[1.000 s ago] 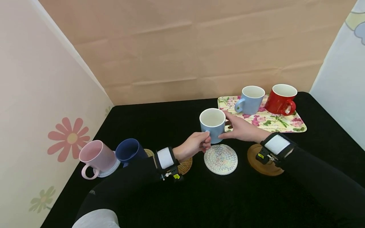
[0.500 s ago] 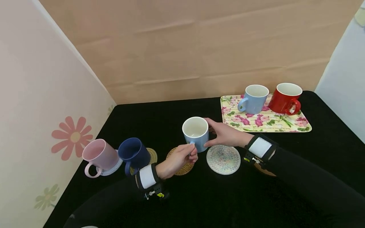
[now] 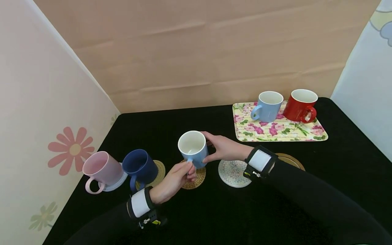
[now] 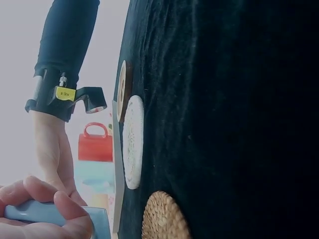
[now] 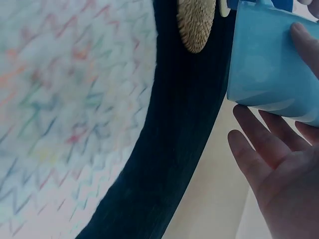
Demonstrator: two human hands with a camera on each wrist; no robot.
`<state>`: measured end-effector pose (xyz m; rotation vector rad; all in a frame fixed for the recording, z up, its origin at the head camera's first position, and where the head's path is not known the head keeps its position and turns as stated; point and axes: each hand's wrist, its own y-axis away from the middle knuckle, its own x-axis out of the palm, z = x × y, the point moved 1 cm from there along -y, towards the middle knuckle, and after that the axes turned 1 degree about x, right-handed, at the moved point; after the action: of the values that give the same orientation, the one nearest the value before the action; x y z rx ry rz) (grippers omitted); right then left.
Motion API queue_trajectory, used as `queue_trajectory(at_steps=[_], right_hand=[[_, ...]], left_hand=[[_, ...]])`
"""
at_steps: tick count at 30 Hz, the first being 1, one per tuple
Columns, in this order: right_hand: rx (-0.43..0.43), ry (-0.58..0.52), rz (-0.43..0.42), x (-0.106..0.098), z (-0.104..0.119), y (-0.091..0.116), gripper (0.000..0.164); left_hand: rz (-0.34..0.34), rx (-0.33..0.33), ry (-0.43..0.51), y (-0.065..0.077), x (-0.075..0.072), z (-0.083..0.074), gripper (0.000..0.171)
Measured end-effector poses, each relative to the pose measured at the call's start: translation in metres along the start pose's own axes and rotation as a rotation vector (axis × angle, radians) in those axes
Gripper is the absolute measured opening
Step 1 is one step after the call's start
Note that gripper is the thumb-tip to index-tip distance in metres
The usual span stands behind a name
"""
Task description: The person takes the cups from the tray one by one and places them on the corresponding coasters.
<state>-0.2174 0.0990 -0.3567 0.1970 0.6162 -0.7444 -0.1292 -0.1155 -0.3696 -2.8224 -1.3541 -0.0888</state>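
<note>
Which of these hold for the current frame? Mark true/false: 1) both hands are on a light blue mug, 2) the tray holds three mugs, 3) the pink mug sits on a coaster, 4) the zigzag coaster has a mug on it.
1) True: the left hand pinches the handle of the light blue mug and the right hand touches its side.
2) False: the floral tray holds two, a blue mug and a red mug.
3) True: the pink mug sits on a pale coaster.
4) False: the zigzag coaster is bare.

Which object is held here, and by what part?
The light blue mug: left hand pinches its handle, right hand fingers touch its side.
</note>
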Motion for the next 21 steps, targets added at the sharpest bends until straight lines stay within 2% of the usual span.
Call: queue_trajectory(at_steps=[9,21], right_hand=[[-0.011,-0.056,0.062,0.015,0.001,-0.010,0.082],[-0.042,-0.098,0.156,0.030,0.001,-0.015,0.086]], left_hand=[[-0.052,-0.038,-0.029,0.016,-0.003,0.005,0.033],[-0.067,0.014,-0.012,0.034,0.003,0.025,0.032]])
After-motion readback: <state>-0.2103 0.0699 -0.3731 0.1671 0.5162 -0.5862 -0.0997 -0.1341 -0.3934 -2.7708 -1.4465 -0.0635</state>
